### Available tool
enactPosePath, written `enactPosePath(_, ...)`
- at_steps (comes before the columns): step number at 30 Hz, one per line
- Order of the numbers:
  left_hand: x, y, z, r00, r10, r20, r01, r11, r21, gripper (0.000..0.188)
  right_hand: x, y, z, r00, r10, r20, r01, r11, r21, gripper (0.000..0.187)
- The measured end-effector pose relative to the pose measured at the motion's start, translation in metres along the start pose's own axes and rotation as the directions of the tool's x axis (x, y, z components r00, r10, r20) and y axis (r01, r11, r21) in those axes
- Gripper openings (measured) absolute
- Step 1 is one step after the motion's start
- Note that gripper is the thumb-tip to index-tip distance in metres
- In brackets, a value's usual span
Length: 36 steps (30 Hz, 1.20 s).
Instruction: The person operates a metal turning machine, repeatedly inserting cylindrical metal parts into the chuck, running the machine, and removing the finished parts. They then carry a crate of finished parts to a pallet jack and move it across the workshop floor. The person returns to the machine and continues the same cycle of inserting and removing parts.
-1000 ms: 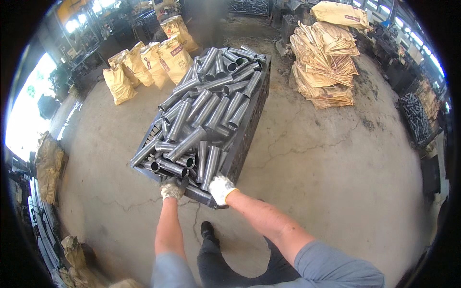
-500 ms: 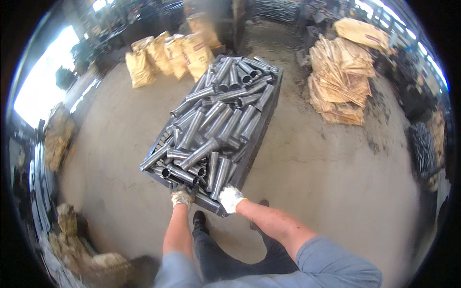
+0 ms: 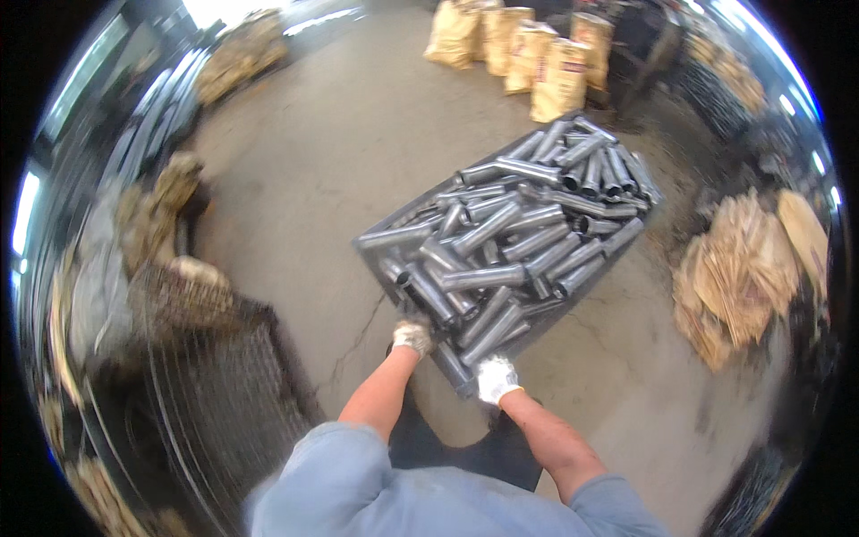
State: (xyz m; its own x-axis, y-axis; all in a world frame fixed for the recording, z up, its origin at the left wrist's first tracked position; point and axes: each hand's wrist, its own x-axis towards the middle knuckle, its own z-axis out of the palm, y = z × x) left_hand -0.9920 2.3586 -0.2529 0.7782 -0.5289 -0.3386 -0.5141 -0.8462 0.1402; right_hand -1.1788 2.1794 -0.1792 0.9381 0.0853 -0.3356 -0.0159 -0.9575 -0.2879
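A long dark crate [image 3: 557,315], heaped with shiny metal tubes [image 3: 488,277], lies slantwise in front of me. Its near end is in both my hands. My left hand [image 3: 412,336], in a dirty whitish work glove, is closed on the near left part of the rim, its fingers partly hidden and blurred. At the near right corner my right hand [image 3: 497,378], in a cleaner white glove, is closed round the edge. The tubes point in many directions, and several show a flared or open end. What supports the crate underneath is hidden.
Several yellowish paper sacks [image 3: 559,79] stand just beyond the crate's far end. A stack of flattened brown sacks [image 3: 738,273] lies to the right. At the lower left is a dark mesh-like bin [image 3: 228,385]; long metal bars [image 3: 157,112] lie behind it. Concrete floor [image 3: 295,188] surrounds the crate.
The view has swung to the left. The crate now slants further toward the far right, and the sacks have shifted right in the picture. Both hands keep hold of the crate's near end.
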Motion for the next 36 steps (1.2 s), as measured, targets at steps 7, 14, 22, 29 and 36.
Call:
enactPosePath(7, 0.014, 0.009, 0.027, 0.999, -0.026, -0.039, 0.030, 0.992, 0.124, 0.078, 0.006, 0.007, 0.018, 0.996, -0.002, 0.093, 0.012, 0.994, -0.110, 0.030)
enactPosePath(14, -0.047, 0.047, -0.018, 0.997, 0.009, -0.076, 0.004, 0.986, 0.168, 0.038, -0.022, 0.027, 0.034, 0.993, -0.004, 0.115, 0.025, 0.983, -0.180, 0.042)
enactPosePath(22, -0.095, 0.089, -0.015, 0.992, -0.117, 0.056, 0.106, 0.979, 0.175, 0.084, -0.081, 0.054, 0.024, 0.943, -0.324, -0.080, 0.301, 0.929, -0.216, 0.045)
enactPosePath(29, -0.129, 0.122, -0.029, 0.995, -0.097, 0.000, 0.097, 0.985, 0.141, 0.085, -0.109, 0.069, 0.026, 0.967, -0.225, -0.118, 0.202, 0.963, -0.181, 0.041)
enactPosePath(36, -0.166, 0.179, -0.041, 0.972, -0.163, -0.167, 0.185, 0.975, 0.125, 0.085, -0.138, 0.110, 0.012, 0.932, -0.346, -0.108, 0.297, 0.901, -0.316, 0.037)
